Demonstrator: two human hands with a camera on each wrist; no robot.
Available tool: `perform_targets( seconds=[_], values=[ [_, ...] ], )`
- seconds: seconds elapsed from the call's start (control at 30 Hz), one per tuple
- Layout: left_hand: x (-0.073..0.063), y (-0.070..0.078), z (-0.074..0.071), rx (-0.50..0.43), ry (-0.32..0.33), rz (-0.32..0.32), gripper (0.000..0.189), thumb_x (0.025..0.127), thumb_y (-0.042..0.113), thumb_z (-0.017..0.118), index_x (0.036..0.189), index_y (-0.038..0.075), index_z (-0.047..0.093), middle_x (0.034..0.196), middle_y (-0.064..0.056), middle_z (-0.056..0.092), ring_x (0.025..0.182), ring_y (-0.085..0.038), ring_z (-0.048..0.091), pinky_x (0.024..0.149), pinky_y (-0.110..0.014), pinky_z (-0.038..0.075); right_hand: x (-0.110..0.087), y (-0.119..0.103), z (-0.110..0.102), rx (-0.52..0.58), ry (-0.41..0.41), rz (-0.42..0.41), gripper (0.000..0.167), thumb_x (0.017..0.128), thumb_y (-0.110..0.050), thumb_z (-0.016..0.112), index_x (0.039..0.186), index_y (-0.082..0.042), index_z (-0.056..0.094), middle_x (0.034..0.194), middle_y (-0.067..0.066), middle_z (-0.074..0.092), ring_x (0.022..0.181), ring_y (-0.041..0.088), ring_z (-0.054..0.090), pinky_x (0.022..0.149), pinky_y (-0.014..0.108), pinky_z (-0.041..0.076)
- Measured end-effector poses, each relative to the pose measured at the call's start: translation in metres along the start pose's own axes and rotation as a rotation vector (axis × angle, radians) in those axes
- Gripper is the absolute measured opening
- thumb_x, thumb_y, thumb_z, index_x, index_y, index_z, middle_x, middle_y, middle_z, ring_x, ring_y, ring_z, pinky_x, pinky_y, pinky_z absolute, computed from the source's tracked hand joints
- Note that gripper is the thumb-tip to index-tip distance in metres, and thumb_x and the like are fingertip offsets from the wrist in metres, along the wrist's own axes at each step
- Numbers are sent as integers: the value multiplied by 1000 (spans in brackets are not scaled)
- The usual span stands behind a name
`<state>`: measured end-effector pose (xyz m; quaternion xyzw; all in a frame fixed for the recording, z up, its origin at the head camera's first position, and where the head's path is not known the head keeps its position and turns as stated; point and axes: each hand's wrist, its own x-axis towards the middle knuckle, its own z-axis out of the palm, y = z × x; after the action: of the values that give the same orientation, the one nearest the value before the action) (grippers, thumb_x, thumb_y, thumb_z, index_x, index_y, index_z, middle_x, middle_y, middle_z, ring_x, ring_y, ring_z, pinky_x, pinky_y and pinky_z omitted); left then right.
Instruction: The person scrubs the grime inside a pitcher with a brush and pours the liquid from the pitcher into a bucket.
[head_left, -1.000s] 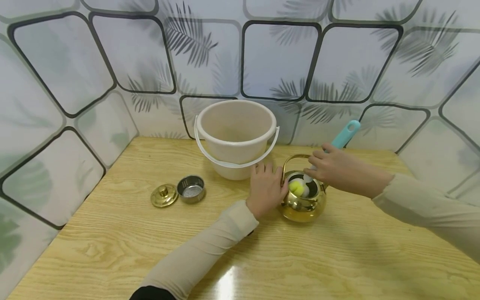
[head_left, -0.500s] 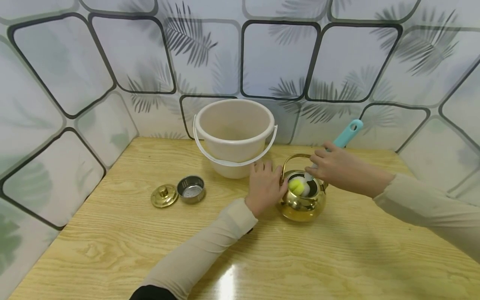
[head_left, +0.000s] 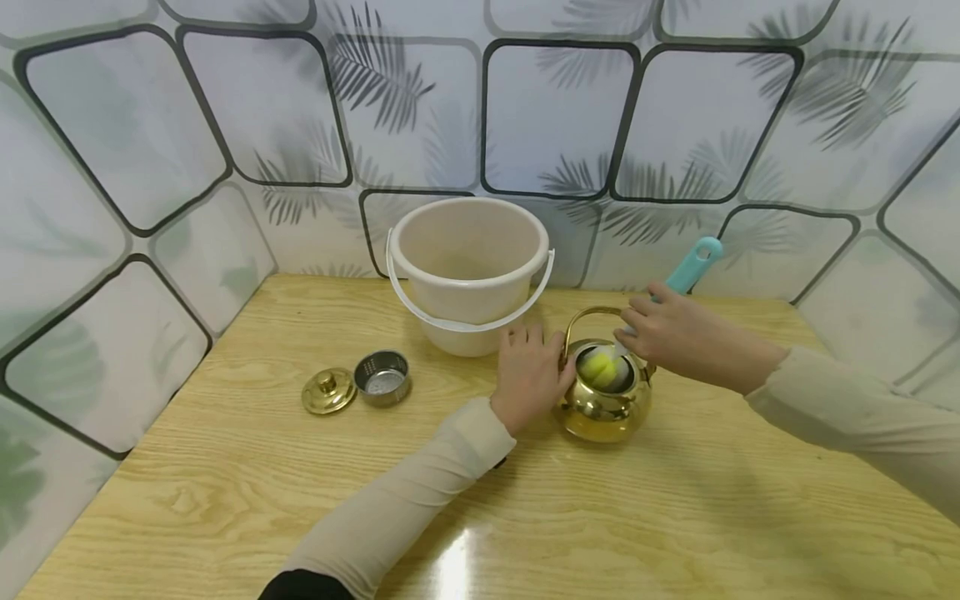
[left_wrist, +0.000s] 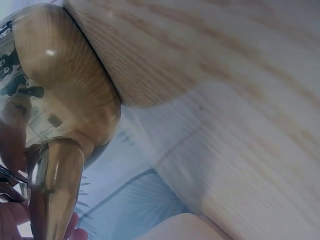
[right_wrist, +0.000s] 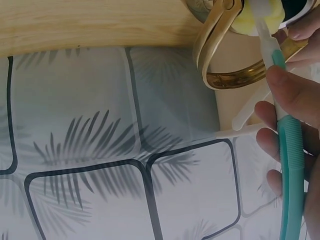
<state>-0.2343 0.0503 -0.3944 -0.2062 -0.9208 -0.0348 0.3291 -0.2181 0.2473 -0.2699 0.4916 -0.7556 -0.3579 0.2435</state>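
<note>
A shiny gold kettle (head_left: 607, 421) stands uncovered on the table, its hoop handle (right_wrist: 235, 77) upright. My left hand (head_left: 527, 375) grips it on the left side, and the left wrist view has the fingers curled about the spout (left_wrist: 56, 185). With my right hand (head_left: 671, 337) I hold a bottle brush by its turquoise and white handle (right_wrist: 291, 150), thumb and fingers wrapped round it. The brush's yellow and white sponge head (head_left: 602, 368) sits inside the kettle's mouth, its lower part hidden by the rim. The brush leans up to the right.
Behind my left hand stands a cream bucket (head_left: 468, 312) with its white bail hanging forward. To the left lie a gold lid (head_left: 327, 390) and a perforated steel strainer (head_left: 382, 379). A patterned wall (head_left: 562, 117) backs the wooden table (head_left: 675, 517).
The sponge head has shifted slightly right inside the kettle, now showing more yellow. Its handle has wobbled a little in my right hand. My left hand keeps its hold on the kettle.
</note>
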Motion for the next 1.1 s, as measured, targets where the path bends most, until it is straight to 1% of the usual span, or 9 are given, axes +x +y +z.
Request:
perform_targets(
  seconds=[0.13,0.33,0.47,0.6,0.83,1.1],
  values=[
    [0,1,0,10,2,-7,29,89,45,51,94,20,64,87,-3,64,85,-21,61,78,-35,42,1,2,-1,-14,16,-15,41,55,-19,88,91,-16,70,85,6,64,85,23,59,80,40,44],
    [1,1,-1,12,3,-16,29,89,45,51,95,21,64,87,-3,65,85,-21,61,78,-35,42,0,5,-5,-19,8,-39,44,51,-25,89,90,-19,70,83,4,64,85,21,58,79,38,42],
    [1,1,-1,9,14,-16,28,88,45,51,95,21,65,85,-3,65,83,-21,61,77,-35,42,-1,6,-6,-7,4,-49,46,50,-27,89,91,-21,69,82,3,63,84,21,57,78,37,40],
    [1,1,-1,9,17,-16,28,88,45,52,95,21,65,84,-3,65,83,-22,61,76,-35,42,-1,6,-7,20,8,-61,46,52,-28,88,93,-21,69,82,2,62,83,20,57,77,37,39],
    [1,2,0,31,7,-13,29,88,46,51,95,21,64,85,-3,65,84,-21,60,76,-35,42,3,3,-7,35,52,-75,45,55,-24,87,97,-21,71,84,2,62,84,20,58,80,38,42],
    [0,2,0,17,6,-14,27,88,45,51,92,20,63,85,-3,64,84,-21,59,77,-35,42,8,2,-3,38,90,-67,39,59,-12,84,95,-17,69,83,4,62,86,22,58,83,39,41]
  ],
)
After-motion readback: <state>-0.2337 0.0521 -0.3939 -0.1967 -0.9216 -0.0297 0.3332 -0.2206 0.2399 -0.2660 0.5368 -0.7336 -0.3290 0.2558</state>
